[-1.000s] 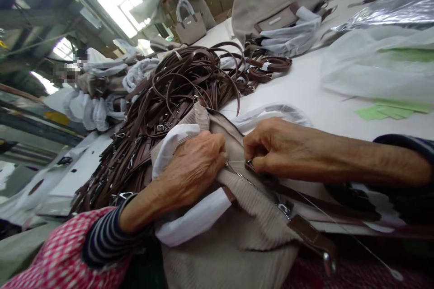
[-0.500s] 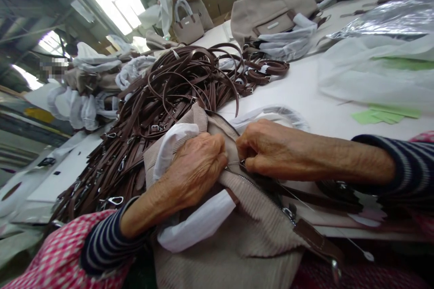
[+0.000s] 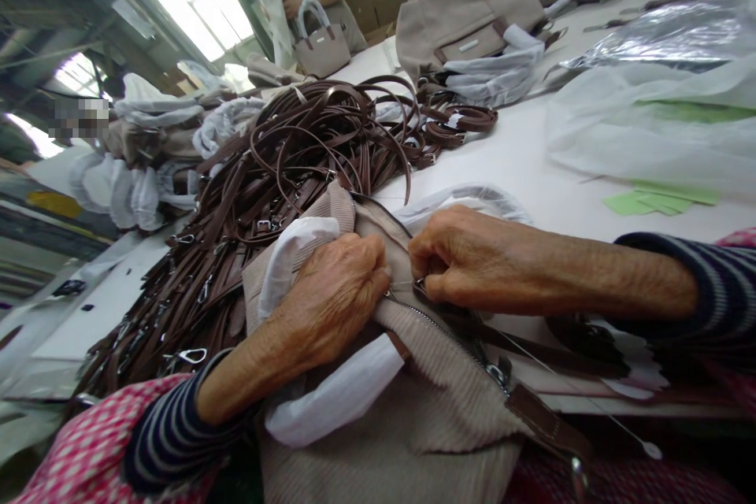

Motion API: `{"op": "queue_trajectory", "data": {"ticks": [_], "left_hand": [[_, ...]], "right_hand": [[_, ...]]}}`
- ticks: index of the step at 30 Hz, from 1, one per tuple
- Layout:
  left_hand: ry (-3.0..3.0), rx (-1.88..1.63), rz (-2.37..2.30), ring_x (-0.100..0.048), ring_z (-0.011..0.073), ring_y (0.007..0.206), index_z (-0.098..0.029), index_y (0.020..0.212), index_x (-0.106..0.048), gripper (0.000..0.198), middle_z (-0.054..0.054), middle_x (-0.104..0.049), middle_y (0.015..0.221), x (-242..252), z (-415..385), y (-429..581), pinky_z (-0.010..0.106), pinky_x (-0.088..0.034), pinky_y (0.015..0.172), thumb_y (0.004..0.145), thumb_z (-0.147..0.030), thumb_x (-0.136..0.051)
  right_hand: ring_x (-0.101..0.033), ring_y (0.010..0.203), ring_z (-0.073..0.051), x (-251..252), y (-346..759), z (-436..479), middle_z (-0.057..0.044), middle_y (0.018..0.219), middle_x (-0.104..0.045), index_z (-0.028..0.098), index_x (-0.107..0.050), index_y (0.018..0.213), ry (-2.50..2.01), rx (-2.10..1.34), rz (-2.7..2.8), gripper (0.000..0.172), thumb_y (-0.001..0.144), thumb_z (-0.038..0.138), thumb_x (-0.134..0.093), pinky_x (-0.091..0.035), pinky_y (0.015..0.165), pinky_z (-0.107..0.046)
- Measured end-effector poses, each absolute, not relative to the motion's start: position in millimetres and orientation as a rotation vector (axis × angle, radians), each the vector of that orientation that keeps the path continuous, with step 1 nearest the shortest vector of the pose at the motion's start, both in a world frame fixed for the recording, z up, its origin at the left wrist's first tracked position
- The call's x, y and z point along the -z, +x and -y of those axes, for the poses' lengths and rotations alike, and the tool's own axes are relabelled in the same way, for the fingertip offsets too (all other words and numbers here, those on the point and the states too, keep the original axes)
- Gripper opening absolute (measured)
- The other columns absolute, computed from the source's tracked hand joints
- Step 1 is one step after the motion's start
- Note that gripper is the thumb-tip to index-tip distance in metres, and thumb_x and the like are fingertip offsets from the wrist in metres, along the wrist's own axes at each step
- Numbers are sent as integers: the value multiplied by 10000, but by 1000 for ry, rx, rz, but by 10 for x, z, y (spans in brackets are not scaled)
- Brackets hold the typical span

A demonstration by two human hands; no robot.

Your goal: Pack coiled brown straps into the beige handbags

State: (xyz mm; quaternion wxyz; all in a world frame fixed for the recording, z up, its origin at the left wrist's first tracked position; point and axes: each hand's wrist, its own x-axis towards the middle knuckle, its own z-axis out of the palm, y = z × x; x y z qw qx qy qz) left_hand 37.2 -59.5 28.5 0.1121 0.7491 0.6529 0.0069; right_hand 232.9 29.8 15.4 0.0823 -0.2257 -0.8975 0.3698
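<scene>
Left hand (image 3: 331,299) closed firmly, gripping the edge of a beige ribbed-fabric handbag (image 3: 437,402), with white wrapping (image 3: 331,402) bunched around and below the wrist. Right hand (image 3: 472,260) curled narrow, fingertips (image 3: 416,256) pinching a small metal zipper pull (image 3: 420,285) on the bag's zipper (image 3: 425,319), just beside the left hand. Beyond the left hand, a heaped tangle of dark brown leather straps (image 3: 283,197) with silver clasps (image 3: 192,356); beyond the right hand, a clear plastic sleeve (image 3: 466,201).

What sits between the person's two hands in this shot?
In the head view, the metal-toothed zipper of a beige ribbed fabric bag lies between the left hand and right hand.
</scene>
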Motion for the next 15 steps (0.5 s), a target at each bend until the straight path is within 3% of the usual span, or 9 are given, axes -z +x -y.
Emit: {"op": "queue_trajectory", "data": {"ticks": [15], "left_hand": [[2248,-4,-1909,-500,201,751,-224,796,-438,256,1,-529,783,-295,596,363,354,-328,674,1043,-284,-405]], "right_hand": [[-393,510,-90,-171,2309,-279,33,538,-410,172,-478,547,-622,-1072,2674,100,620,112,-511,-253,492,-253]]}}
